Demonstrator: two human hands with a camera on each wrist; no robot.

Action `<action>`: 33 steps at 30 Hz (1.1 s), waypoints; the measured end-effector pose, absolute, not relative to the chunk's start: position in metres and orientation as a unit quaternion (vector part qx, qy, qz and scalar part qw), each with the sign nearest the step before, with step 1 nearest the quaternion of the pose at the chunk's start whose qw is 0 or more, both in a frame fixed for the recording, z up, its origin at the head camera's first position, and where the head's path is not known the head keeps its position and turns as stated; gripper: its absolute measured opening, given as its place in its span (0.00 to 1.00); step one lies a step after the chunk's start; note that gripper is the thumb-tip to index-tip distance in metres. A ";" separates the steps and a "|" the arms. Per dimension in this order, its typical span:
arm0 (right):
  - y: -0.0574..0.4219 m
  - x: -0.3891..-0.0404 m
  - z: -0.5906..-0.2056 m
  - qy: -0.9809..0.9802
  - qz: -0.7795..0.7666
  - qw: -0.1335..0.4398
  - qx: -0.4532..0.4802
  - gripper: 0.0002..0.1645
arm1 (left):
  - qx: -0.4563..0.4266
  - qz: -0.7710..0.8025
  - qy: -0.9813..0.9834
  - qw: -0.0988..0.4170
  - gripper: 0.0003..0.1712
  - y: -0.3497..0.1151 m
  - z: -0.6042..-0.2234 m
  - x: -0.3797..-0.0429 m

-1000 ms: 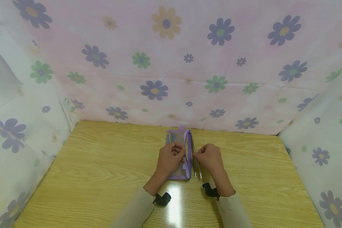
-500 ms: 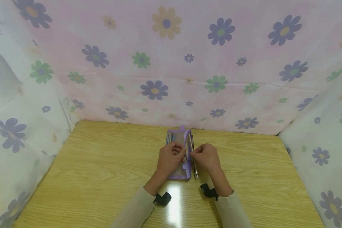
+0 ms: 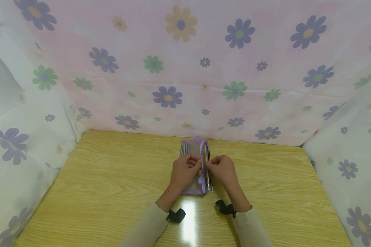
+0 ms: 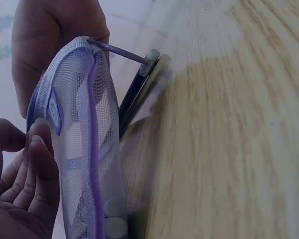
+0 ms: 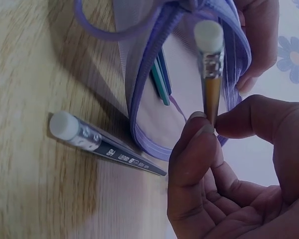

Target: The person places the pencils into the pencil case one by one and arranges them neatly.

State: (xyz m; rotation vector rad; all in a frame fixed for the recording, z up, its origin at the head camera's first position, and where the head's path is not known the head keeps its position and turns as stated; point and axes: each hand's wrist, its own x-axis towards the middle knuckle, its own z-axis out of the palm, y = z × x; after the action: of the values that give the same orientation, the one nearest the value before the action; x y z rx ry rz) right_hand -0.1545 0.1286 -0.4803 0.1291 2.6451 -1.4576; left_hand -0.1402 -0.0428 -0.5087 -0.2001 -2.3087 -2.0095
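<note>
A purple-trimmed mesh pencil pouch lies on the table, its zipped side gaping open in the right wrist view. My left hand pinches the pouch's zip edge between thumb and fingers. At the opening, my right hand pinches a gold pencil with a white eraser; its far end is hidden. Beside the pouch lies a black pencil, also white-tipped, on the table. Several pencils show inside the pouch, teal and dark blue ones among them.
The wooden table reaches back to a flowered cloth, which also hangs along both sides. Black wrist camera mounts stick out near both cuffs. A purple strap loop hangs from the pouch end.
My right hand has moved slightly left with the gold pencil, bringing it from beside the black pencil to the pouch's opening. My left hand has stayed on the pouch edge.
</note>
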 end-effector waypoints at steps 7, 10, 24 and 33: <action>0.124 -0.152 -0.479 0.858 -0.506 0.067 0.054 0.08 | -0.068 -0.652 -0.755 0.036 0.02 -0.043 -0.507 -0.140; 0.123 -0.151 -0.478 0.852 -0.516 0.071 0.054 0.08 | -0.066 -0.652 -0.754 0.037 0.03 -0.043 -0.507 -0.140; 0.125 -0.152 -0.477 0.867 -0.492 0.061 0.046 0.08 | -0.052 -0.658 -0.751 0.031 0.03 -0.039 -0.497 -0.136; 0.128 -0.153 -0.481 0.884 -0.464 0.049 0.044 0.07 | -0.060 -0.667 -0.742 0.039 0.03 -0.040 -0.471 -0.125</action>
State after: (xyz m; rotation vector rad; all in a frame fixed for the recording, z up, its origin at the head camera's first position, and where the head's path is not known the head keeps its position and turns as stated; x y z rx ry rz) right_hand -0.1535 0.1280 -0.4807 0.1340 2.6923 -1.4128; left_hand -0.1254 -0.0402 -0.4709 -0.1834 -2.2735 -2.0447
